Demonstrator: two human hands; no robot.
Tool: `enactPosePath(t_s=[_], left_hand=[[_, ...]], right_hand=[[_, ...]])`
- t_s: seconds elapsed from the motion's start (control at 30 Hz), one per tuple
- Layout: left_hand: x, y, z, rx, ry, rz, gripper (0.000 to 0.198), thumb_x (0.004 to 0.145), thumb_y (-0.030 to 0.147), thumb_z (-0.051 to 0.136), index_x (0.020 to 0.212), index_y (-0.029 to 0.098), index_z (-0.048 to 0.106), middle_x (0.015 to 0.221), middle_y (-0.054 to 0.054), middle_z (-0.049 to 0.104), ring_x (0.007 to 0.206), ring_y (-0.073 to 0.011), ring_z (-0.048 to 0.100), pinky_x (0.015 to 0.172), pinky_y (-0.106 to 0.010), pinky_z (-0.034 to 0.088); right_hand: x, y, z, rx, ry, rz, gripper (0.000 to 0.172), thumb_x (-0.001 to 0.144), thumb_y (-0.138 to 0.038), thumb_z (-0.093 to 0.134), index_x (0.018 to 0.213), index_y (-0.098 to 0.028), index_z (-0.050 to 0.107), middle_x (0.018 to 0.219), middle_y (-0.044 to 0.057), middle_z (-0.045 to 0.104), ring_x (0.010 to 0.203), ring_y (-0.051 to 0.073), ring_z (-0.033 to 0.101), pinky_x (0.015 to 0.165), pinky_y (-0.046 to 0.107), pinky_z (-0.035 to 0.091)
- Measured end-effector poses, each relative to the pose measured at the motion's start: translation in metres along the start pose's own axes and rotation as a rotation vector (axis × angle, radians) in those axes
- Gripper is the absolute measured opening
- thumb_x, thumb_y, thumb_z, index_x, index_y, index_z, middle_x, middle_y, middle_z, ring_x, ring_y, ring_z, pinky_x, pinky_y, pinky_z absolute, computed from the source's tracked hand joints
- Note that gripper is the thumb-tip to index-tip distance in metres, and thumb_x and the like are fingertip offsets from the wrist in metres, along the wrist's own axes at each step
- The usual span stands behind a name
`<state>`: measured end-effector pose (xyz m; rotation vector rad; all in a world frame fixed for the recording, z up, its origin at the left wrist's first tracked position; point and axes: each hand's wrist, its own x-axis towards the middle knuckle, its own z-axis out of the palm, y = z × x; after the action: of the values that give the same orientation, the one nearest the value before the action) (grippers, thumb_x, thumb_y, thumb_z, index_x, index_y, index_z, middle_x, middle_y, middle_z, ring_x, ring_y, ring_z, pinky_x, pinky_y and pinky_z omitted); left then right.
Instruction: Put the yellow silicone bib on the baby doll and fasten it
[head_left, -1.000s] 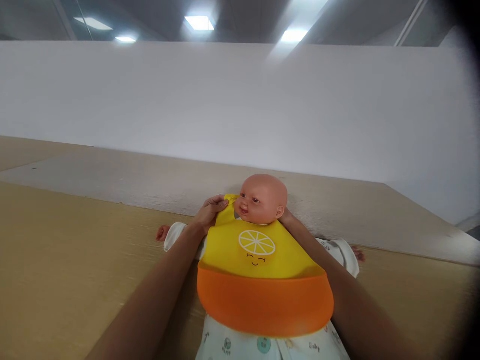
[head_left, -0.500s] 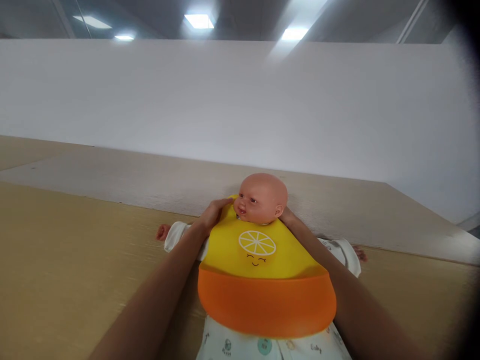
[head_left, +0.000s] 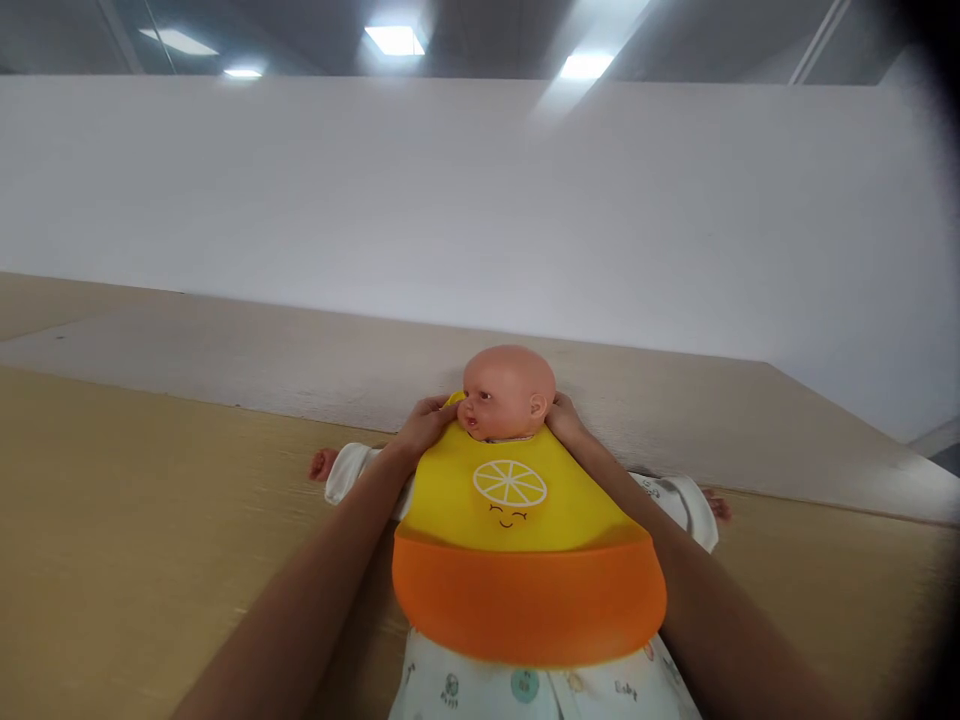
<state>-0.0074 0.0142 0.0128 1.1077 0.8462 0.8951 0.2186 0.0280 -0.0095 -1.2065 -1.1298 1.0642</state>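
Observation:
A baby doll [head_left: 510, 375] lies on its back with arms spread, its head turned to the left. Over its chest is a yellow bib [head_left: 450, 500] printed with a lemon slice and a smiling face, with an orange catch pocket along the bottom. My left hand [head_left: 429, 425] is closed on the bib's neck strap beside the doll's cheek, thumb on top. On the other side, my right hand [head_left: 568, 418] grips the bib's strap close by the doll's ear. Its fingertips are partly hidden behind the head.
The doll lies on a yellowish wooden tabletop [head_left: 150, 500]. A paler board [head_left: 300, 345] runs along the back, against a white partition [head_left: 450, 200]. Ceiling lights shine above it.
The doll's head has shifted slightly left. My right hand has come further into view beside the ear, while my left hand stays at the bib's neck edge.

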Motion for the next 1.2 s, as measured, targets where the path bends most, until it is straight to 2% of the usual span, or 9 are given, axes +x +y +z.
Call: enactPosePath(t_s=[0.13,0.27,0.4,0.57,0.77,0.97,1.1,1.2], left_hand=[[0.005,-0.005,-0.004,0.099,0.071,0.053,0.03,0.059,0.041,0.079,0.075,0.017,0.071,0.06,0.0,0.068,0.055,-0.0175,0.061,0.052,-0.027,0.046],[0.013,-0.012,-0.009,0.189,0.132,0.113,0.034,0.058,0.045,0.078,0.073,0.015,0.071,0.06,-0.001,0.068,0.052,-0.016,0.059,0.049,-0.025,0.042],[0.016,-0.014,-0.01,0.254,0.167,0.142,0.032,0.058,0.04,0.077,0.077,0.014,0.072,0.064,-0.003,0.071,0.055,-0.0169,0.061,0.051,-0.025,0.043],[0.014,-0.011,-0.007,0.276,0.224,0.155,0.037,0.055,0.026,0.074,0.09,0.016,0.069,0.066,-0.004,0.072,0.06,-0.0196,0.064,0.055,-0.027,0.045],[0.013,-0.01,-0.007,0.305,0.246,0.171,0.027,0.053,0.021,0.069,0.08,0.018,0.07,0.065,-0.004,0.072,0.063,-0.0205,0.064,0.056,-0.027,0.044],[0.016,-0.012,-0.009,0.326,0.317,0.185,0.021,0.055,0.027,0.072,0.074,0.017,0.072,0.068,-0.005,0.072,0.065,-0.0196,0.062,0.059,-0.027,0.044],[0.016,-0.012,-0.01,0.351,0.346,0.18,0.025,0.06,0.036,0.073,0.074,0.016,0.075,0.069,-0.006,0.072,0.065,-0.0191,0.061,0.06,-0.028,0.044],[0.015,-0.012,-0.01,0.36,0.347,0.182,0.026,0.06,0.037,0.074,0.075,0.015,0.076,0.072,-0.006,0.073,0.068,-0.0199,0.062,0.062,-0.029,0.045]], right_hand=[[-0.015,-0.007,-0.002,0.0,0.053,0.062,0.023,0.061,-0.029,0.061,0.079,-0.016,0.068,0.093,0.01,0.075,0.091,0.029,0.066,0.078,0.036,0.054],[-0.026,-0.016,-0.004,-0.13,0.052,0.054,0.029,0.058,-0.024,0.059,0.083,-0.015,0.07,0.085,0.008,0.074,0.083,0.027,0.066,0.069,0.034,0.052],[-0.025,-0.017,-0.007,-0.202,0.062,0.027,0.029,0.056,-0.024,0.056,0.081,-0.015,0.07,0.081,0.008,0.073,0.079,0.024,0.064,0.067,0.031,0.05],[-0.021,-0.014,-0.009,-0.263,0.091,0.011,0.027,0.055,-0.024,0.052,0.074,-0.013,0.068,0.082,0.008,0.072,0.08,0.022,0.062,0.07,0.029,0.049],[-0.019,-0.012,-0.008,-0.289,0.119,-0.011,0.026,0.057,-0.022,0.051,0.075,-0.014,0.068,0.08,0.007,0.072,0.081,0.021,0.061,0.073,0.028,0.049],[-0.017,-0.009,-0.009,-0.361,0.126,-0.019,0.023,0.059,-0.019,0.051,0.072,-0.012,0.068,0.079,0.009,0.071,0.077,0.021,0.061,0.073,0.029,0.048],[-0.017,-0.009,-0.009,-0.38,0.117,-0.02,0.02,0.059,-0.018,0.051,0.069,-0.012,0.067,0.078,0.009,0.071,0.075,0.02,0.06,0.073,0.029,0.047],[-0.018,-0.009,-0.009,-0.394,0.123,-0.02,0.02,0.059,-0.019,0.052,0.07,-0.012,0.067,0.079,0.009,0.071,0.076,0.02,0.059,0.073,0.029,0.047]])
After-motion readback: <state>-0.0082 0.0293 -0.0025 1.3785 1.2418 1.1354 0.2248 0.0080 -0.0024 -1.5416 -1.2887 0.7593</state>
